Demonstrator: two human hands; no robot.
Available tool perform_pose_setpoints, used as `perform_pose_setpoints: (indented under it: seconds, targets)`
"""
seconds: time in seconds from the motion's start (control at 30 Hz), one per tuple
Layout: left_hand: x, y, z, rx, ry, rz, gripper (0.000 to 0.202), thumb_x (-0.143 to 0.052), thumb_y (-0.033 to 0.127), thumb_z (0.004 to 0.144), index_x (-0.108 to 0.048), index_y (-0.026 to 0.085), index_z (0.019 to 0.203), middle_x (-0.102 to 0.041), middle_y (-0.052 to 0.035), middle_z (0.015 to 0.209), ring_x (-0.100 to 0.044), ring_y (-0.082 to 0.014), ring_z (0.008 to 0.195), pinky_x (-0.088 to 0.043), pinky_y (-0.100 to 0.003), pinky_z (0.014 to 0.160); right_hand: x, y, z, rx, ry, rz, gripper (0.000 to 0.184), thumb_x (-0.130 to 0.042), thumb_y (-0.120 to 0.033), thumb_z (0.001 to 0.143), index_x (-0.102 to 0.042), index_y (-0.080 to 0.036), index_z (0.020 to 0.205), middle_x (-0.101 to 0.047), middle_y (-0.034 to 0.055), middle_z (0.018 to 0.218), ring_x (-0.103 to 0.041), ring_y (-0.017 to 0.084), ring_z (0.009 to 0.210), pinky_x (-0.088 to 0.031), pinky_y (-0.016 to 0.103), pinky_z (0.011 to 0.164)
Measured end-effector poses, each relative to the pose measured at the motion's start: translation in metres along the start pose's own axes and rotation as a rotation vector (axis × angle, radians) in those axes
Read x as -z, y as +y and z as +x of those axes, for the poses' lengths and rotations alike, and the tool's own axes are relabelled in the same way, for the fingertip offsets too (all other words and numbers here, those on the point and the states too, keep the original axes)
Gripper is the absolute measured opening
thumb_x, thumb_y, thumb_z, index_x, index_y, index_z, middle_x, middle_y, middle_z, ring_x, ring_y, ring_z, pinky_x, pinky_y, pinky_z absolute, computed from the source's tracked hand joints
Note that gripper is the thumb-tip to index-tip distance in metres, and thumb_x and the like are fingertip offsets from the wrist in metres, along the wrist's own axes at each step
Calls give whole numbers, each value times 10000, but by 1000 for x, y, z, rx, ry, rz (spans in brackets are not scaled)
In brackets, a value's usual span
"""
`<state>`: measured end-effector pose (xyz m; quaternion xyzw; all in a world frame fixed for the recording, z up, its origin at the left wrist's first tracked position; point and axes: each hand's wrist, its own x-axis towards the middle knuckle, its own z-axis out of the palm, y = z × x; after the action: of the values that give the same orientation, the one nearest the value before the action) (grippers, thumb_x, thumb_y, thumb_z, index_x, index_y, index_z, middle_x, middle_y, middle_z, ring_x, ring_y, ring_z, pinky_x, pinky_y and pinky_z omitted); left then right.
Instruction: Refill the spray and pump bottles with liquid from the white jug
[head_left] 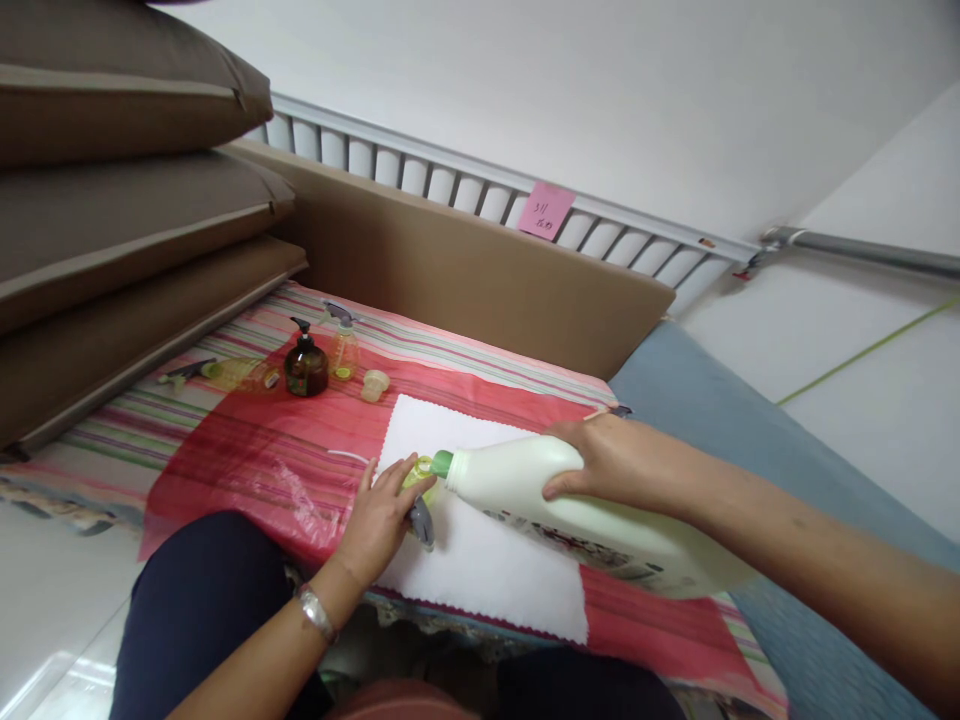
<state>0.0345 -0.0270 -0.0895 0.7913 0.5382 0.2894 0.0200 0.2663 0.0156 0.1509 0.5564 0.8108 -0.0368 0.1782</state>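
A large pale green jug (pixel 517 470) lies tilted almost flat in the air, with my right hand (pixel 600 460) closed round its handle. Its green spout (pixel 442 463) meets the mouth of a small yellowish clear bottle (pixel 418 468). Beside that bottle, my left hand (pixel 382 515) curls its fingers against it and holds a grey trigger spray head (pixel 422 524). A thin white tube (pixel 346 455) sticks out to the left from behind that hand. My fingers partly hide the small bottle, so its liquid level cannot be made out.
Under the jug lies a white scallop-edged sheet (pixel 495 590) on red plastic over a striped cloth. Farther back stand a brown pump bottle (pixel 306 365), a clear spray bottle (pixel 344 350) and a yellowish cap (pixel 375 385). Another spray bottle (pixel 240 375) lies sideways. Stacked cushions (pixel 135 220) rise at left.
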Motion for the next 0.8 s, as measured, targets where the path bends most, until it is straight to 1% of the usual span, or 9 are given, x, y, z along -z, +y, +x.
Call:
perform_pose_setpoints:
  seconds: [0.17,0.33,0.57,0.8]
  targets:
    - [1,1,0,4,-2,-13,687,-541,-68,681,-517,311,1254,-467,-119,1386,-483,-285,1206,-267,-585,1023,0,0,1,-4,-11,4,426,-619,-576,671,-627,-243,936,-682,81,873,-624,273,787,-419,308,595]
    - [1,1,0,7,0,-31,680,-533,-66,684,-519,308,1253,-463,-116,1390,-478,-281,1212,-261,-585,1029,0,1,1,-1,7,-8,432,-619,-580,670,-625,-239,934,-681,85,868,-624,275,785,-415,307,595]
    - [-2,-1,-1,-4,-3,-6,688,-528,-63,690,-503,312,1267,-451,-120,1398,-473,-287,1218,-262,-590,1028,0,-1,0,6,-7,15,427,-621,-568,678,-631,-228,937,-681,96,873,-623,279,790,-421,313,601]
    - [0,0,-1,-2,-11,-10,705,-531,-70,683,-491,314,1273,-447,-119,1402,-463,-279,1229,-258,-586,1031,0,-1,1,9,-4,8,425,-623,-568,679,-630,-235,942,-682,90,873,-623,278,788,-417,314,602]
